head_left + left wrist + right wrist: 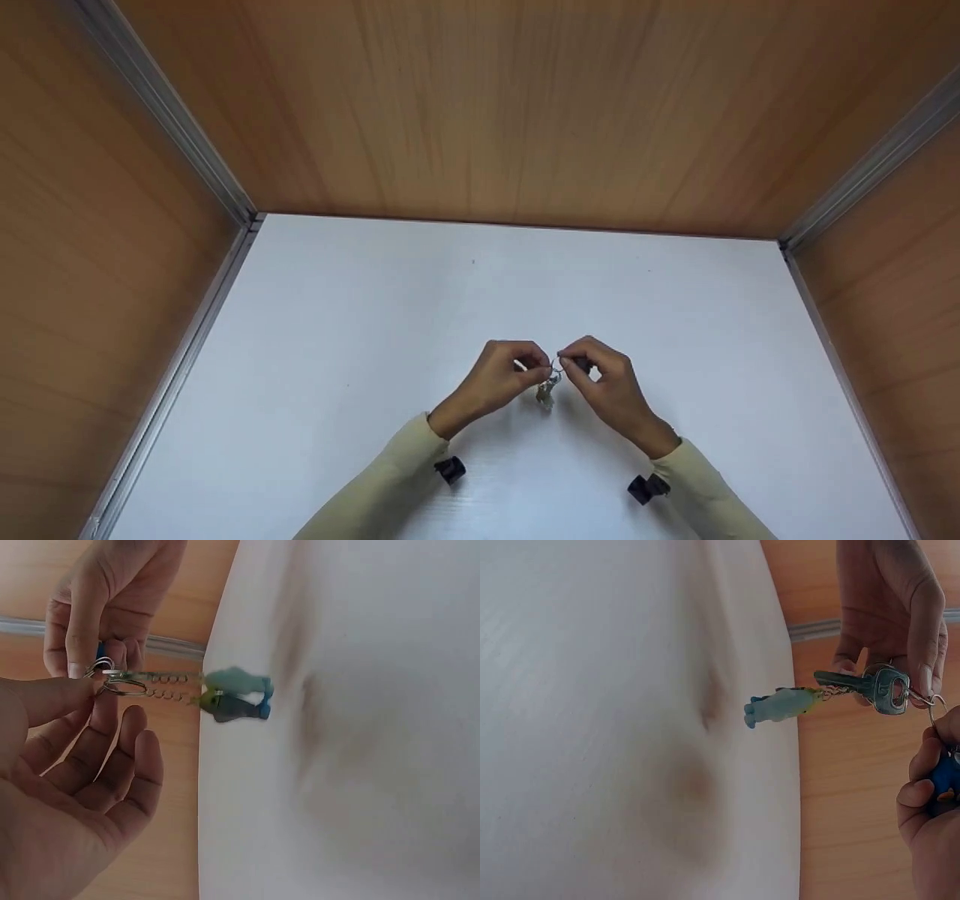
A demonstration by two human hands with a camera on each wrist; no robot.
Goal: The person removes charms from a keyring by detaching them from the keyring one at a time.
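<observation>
Two hands pinch one silver metal key ring [120,682] between their fingertips: left hand [501,379] and right hand [609,382]. Below the fingers dangle a silver key [866,686] and pale-blue figurine charm [776,706]. Judged light, rigid, slippery; grip the ring itself.

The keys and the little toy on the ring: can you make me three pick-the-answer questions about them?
1. Where is the silver key ring?
A. Flat on the white table
B. Held up between both hands
C. On the wooden wall

2. What colour is the small figure charm?
A. Pale blue-green
B. Red
C. Black

3. How does the charm hang?
A. Dangling on a chain
B. Squeezed in a fist
C. Under a sleeve

Answers: 1 B, the left hand and right hand pinch it above the white table; 2 A, the right wrist view shows it; 3 A, chain links show.
</observation>
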